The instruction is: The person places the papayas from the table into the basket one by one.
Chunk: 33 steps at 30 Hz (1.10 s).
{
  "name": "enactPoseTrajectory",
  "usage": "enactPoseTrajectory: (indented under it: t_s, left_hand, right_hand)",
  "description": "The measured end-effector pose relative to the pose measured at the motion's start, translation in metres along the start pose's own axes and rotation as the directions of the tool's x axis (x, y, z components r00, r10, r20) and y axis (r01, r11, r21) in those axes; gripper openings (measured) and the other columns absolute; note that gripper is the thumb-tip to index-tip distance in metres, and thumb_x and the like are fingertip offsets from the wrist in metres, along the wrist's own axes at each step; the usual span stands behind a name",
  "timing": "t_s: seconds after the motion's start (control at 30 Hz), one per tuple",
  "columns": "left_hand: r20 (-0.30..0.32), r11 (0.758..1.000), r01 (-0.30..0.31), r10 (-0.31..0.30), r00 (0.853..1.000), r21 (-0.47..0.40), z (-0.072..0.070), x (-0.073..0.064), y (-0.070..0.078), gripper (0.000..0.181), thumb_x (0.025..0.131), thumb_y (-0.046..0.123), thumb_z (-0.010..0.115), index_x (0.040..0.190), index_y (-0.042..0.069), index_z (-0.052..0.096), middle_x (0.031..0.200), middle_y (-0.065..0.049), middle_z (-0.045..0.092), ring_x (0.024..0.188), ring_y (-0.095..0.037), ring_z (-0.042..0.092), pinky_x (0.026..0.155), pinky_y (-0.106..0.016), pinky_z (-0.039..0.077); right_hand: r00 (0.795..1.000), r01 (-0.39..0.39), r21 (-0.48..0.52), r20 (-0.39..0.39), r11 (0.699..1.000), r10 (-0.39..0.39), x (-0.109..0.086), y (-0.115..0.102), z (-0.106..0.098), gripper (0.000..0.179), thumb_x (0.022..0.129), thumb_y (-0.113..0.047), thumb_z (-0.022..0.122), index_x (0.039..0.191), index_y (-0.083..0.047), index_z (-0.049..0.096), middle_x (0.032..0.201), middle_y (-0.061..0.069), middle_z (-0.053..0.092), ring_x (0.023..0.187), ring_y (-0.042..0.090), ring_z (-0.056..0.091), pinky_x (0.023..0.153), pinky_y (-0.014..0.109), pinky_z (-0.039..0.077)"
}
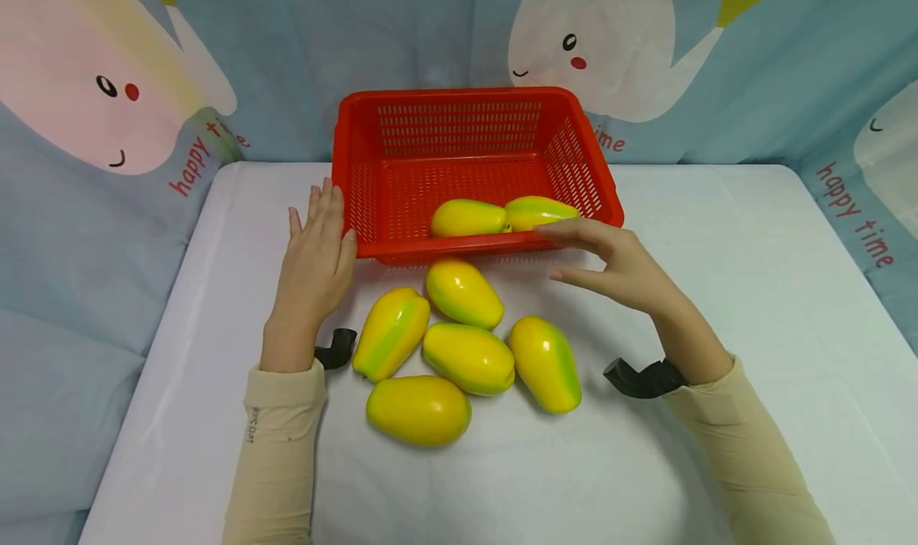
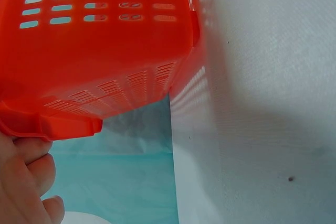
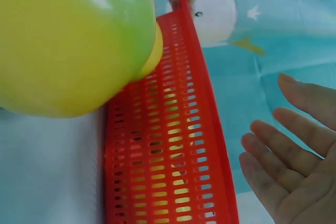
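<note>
A red plastic basket (image 1: 459, 246) holds two yellow-green papayas (image 1: 469, 218) along its front wall. My left hand (image 1: 315, 254) rests against the basket's left rim with its fingers held out fairly straight. In the left wrist view, its fingertips (image 2: 39, 163) are right at the rim. My right hand (image 1: 613, 262) is over the front right corner of the basket, thumb and fingers apart and nothing between them. Several more papayas (image 1: 466, 359) lie on the table in front of the basket. One papaya (image 3: 79, 40) looms large in the right wrist view.
A white-covered table (image 1: 545, 481) bears everything. Behind and beside it hangs a blue cloth (image 1: 402, 27) printed with cartoon whales. A black wrist mount (image 1: 645, 378) sticks out from the right wrist, and another mount (image 1: 337, 348) from the left wrist beside the leftmost papaya.
</note>
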<state>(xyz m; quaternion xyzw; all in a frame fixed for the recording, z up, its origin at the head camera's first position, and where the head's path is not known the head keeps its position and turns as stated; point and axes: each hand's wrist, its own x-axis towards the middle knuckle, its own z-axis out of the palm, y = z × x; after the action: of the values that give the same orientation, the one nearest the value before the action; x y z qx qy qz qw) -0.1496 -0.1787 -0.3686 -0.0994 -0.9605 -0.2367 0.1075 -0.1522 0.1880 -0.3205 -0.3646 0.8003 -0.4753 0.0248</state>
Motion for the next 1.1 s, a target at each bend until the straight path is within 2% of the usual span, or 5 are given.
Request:
enactPoseTrajectory:
  t_s: [0.23,0.37,0.57,0.83,1.1]
  left_hand:
    - [0.003,1.000,0.009,-0.009,1.000,0.001,0.000,0.000,0.001,0.059,0.100,0.024,0.033,0.150,0.000,0.013,0.157,-0.011,0.008,0.144,-0.024,0.001,0.113,-0.048,-0.004]
    - [0.003,1.000,0.012,-0.012,1.000,-0.001,0.000,0.000,0.001,0.060,0.099,0.024,0.034,0.150,0.000,0.013,0.157,-0.011,0.008,0.144,-0.024,0.001,0.113,-0.048,-0.004]
    - [0.004,1.000,0.011,-0.011,1.000,-0.002,0.000,0.000,0.001,0.059,0.100,0.024,0.032,0.150,-0.001,0.013,0.157,-0.011,0.007,0.144,-0.023,0.001,0.113,-0.047,-0.005]
    - [0.011,1.000,0.018,-0.018,1.000,0.002,0.000,0.001,0.001,0.059,0.100,0.023,0.033,0.150,0.000,0.012,0.157,-0.011,0.007,0.144,-0.022,0.000,0.113,-0.046,-0.006]
    - [0.015,1.000,0.021,-0.021,1.000,0.004,0.000,0.001,0.001,0.059,0.100,0.023,0.033,0.150,0.000,0.012,0.157,-0.011,0.006,0.144,-0.023,0.000,0.113,-0.046,-0.005]
  right_hand:
    - [0.999,-0.017,-0.027,0.034,0.999,0.018,-0.018,-0.005,0.000,0.052,0.076,0.009,0.072,0.125,0.000,0.058,0.124,0.006,0.060,0.113,0.013,0.054,0.098,0.028,0.042]
    - [0.998,-0.014,-0.036,0.060,0.999,0.016,-0.028,-0.005,0.001,0.053,0.076,0.008,0.072,0.126,-0.002,0.057,0.126,0.001,0.059,0.114,0.014,0.054,0.098,0.026,0.042]
    - [0.995,-0.025,-0.034,0.092,0.999,0.028,-0.042,-0.003,0.004,0.052,0.076,0.008,0.072,0.125,0.001,0.057,0.126,0.000,0.059,0.114,0.019,0.054,0.097,0.025,0.043]
    - [0.981,-0.084,-0.063,0.168,0.995,0.093,-0.053,-0.002,0.007,0.049,0.080,-0.001,0.072,0.127,-0.005,0.058,0.126,-0.001,0.059,0.112,0.010,0.054,0.094,0.024,0.044]
    - [0.969,-0.097,-0.088,0.218,0.991,0.114,-0.057,0.001,0.010,0.044,0.082,-0.005,0.071,0.125,-0.008,0.060,0.123,0.001,0.061,0.108,0.017,0.056,0.092,0.027,0.045]
